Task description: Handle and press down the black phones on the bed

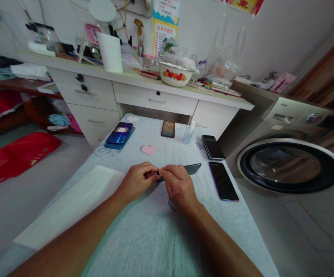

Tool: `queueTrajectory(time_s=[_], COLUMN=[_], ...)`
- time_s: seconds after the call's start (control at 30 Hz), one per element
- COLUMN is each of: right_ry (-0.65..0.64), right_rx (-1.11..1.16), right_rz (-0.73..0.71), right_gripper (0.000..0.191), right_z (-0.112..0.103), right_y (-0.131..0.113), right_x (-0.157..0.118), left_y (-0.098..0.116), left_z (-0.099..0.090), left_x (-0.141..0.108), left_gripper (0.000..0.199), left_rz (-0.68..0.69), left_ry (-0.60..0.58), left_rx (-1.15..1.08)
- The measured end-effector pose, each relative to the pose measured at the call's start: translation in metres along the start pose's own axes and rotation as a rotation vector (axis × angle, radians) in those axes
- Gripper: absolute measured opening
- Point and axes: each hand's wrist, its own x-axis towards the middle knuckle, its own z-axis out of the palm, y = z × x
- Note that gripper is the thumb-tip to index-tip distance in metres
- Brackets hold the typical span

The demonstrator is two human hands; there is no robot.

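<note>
My left hand [139, 180] and my right hand [180, 186] meet at the middle of the cloth-covered table, fingertips pinched together. Between them is a small dark item, too small to make out. A dark phone [193, 168] shows behind and to the right of my right fingers; its left part is hidden by them. At the right edge lie a black-screened phone [223, 181] and, beyond it, a stack of phones [213, 147]. Farther back are a brown phone case [168, 129] and a clear spray bottle [188, 133]. Blue phones [120, 133] lie stacked at the back left.
A long white sheet [74, 206] lies on the table's left side. Behind stands a white desk [143, 94] bearing a flowered bowl [175, 74] and a white canister [110, 52]. A washing machine [288, 163] is at the right, a red bag [25, 154] on the floor left.
</note>
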Motion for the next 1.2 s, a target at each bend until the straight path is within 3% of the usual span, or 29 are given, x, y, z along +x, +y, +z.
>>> queueTrajectory(time_s=[0.37, 0.6, 0.83, 1.2], right_ry=[-0.019, 0.043, 0.055, 0.010], right_rx=[-0.004, -0.005, -0.042, 0.024], right_rz=[-0.021, 0.070, 0.078, 0.039], right_gripper=[0.024, 0.024, 0.024, 0.024], right_z=[-0.001, -0.004, -0.002, 0.001], right_y=[0.002, 0.011, 0.011, 0.004], right_x=[-0.001, -0.004, -0.003, -0.001], left_y=[0.000, -0.003, -0.001, -0.002], left_z=[0.001, 0.002, 0.004, 0.003], left_x=[0.001, 0.000, 0.000, 0.000], left_gripper=[0.012, 0.010, 0.007, 0.011], left_rz=[-0.021, -0.028, -0.039, 0.021], left_ry=[0.001, 0.021, 0.120, 0.092], left_rx=[-0.001, 0.024, 0.008, 0.015])
